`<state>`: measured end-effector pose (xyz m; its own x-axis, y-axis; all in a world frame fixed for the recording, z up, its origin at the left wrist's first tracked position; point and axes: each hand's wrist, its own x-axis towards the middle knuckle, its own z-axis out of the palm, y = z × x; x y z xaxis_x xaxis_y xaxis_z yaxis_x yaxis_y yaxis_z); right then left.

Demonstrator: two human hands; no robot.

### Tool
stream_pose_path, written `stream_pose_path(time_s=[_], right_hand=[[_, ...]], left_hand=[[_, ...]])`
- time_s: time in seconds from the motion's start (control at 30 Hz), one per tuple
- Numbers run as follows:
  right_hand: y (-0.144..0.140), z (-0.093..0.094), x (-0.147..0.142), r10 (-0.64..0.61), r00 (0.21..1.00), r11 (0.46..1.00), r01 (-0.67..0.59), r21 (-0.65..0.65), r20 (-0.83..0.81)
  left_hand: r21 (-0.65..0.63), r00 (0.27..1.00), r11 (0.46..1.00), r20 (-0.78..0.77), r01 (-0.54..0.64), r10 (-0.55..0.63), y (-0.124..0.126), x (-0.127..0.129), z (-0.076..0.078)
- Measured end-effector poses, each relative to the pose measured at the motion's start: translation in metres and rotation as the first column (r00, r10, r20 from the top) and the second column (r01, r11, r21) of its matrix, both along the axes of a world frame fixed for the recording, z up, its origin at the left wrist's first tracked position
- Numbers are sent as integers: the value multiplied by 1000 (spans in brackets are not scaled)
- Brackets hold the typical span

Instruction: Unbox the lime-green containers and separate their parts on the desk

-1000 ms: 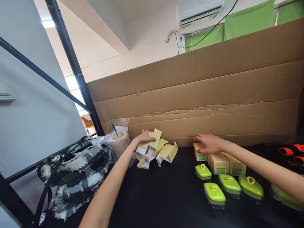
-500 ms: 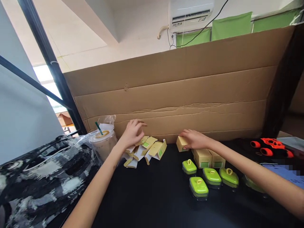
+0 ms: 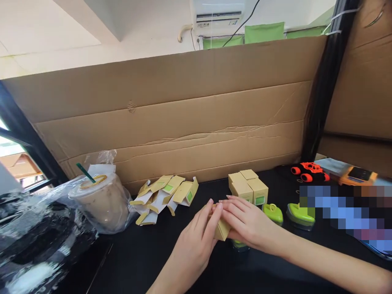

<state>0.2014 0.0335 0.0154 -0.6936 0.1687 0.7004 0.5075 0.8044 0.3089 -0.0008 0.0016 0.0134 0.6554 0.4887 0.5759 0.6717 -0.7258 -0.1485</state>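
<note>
My left hand [image 3: 196,239] and my right hand [image 3: 245,222] meet near the middle of the black table [image 3: 147,261], both closed around a small tan carton [image 3: 222,230]. Only a corner of the carton shows between the fingers. A green-lidded container [image 3: 239,245] peeks out just under my right hand. Behind the hands stand three closed tan boxes [image 3: 248,188] with green labels. To the left lies a loose pile of flat, unfolded cartons [image 3: 165,196].
A lidded iced drink with a green straw [image 3: 101,200] sits in a plastic bag at the left, next to a black-and-white bag [image 3: 33,249]. Two green lids [image 3: 288,213] lie right of my hands. An orange toy car [image 3: 310,171] sits far right. A cardboard wall [image 3: 183,122] backs the table.
The camera swung right. My left hand left the flat carton pile and my right hand left the row of boxes; both came together in front on one small carton.
</note>
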Motion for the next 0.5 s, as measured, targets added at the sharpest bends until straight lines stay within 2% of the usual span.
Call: stream_pose_path(time_s=[0.1,0.23,0.33,0.4,0.5], right_hand=[[-1,1,1,-5,999,1000,5,1,-54],[-4,6,7,-31,994,998,25,-56,-105],[-9,5,12,45,987,985,-70,-158,-154],[-13,3,14,116,983,931,-157,-331,-142],[-17,1,13,135,984,734,-180,-655,-119]], left_hand=[[-75,996,997,85,36,-29,-4,0,5],[-192,977,981,211,6,35,-6,-1,3],[-209,978,977,191,-49,90,-3,-4,1],[-173,981,982,165,-77,106,0,-7,3],[-84,987,994,137,-69,80,4,-10,6]])
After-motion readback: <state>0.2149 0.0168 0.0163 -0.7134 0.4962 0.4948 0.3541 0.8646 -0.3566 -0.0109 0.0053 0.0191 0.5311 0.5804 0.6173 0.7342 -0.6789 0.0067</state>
